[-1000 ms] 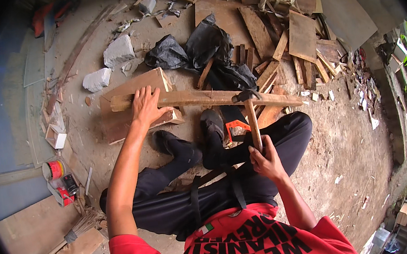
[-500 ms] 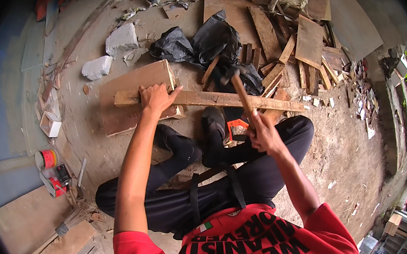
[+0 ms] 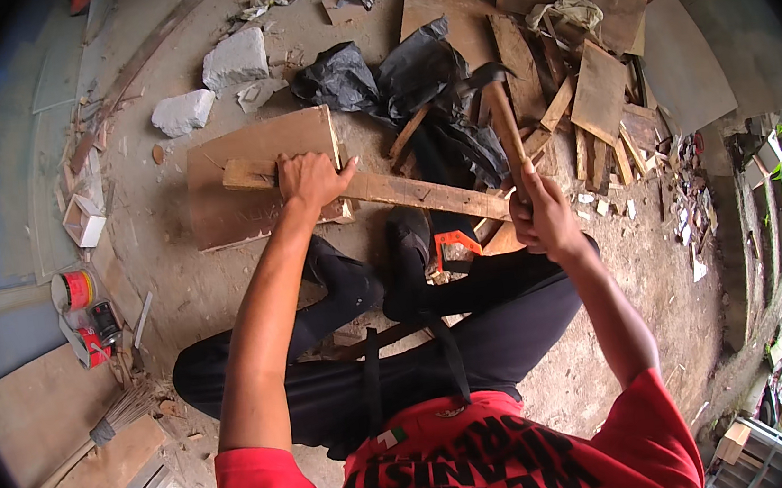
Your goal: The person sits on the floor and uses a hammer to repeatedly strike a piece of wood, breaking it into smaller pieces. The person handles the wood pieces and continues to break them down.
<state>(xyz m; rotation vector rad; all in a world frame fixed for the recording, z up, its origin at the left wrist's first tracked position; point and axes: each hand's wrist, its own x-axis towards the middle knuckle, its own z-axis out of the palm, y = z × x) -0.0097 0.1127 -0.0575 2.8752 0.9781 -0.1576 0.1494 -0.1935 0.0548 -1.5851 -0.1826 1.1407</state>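
My left hand (image 3: 311, 181) grips a long, narrow wooden plank (image 3: 419, 193) near its left end, fingers over the top and thumb stretched out. That end of the plank rests on a brown box-like wooden piece (image 3: 226, 218). To the right, the plank slants toward my knee, its far end hidden behind my right hand (image 3: 544, 218). That hand is closed round the wooden handle of a hammer (image 3: 505, 127). The hammer's dark head is up and away from me, beyond the plank. Small dark marks dot the plank; I cannot tell whether they are nails.
An orange-handled tool (image 3: 455, 240) lies between my legs, beyond my right shin. Black plastic sheeting (image 3: 420, 69) and a heap of scrap boards (image 3: 599, 93) lie ahead. White blocks (image 3: 235, 60), cans (image 3: 75, 290) and a broom (image 3: 123, 415) are on the left.
My right hand has swung the hammer to the right and farther from the plank. My left hand keeps its hold on the plank.
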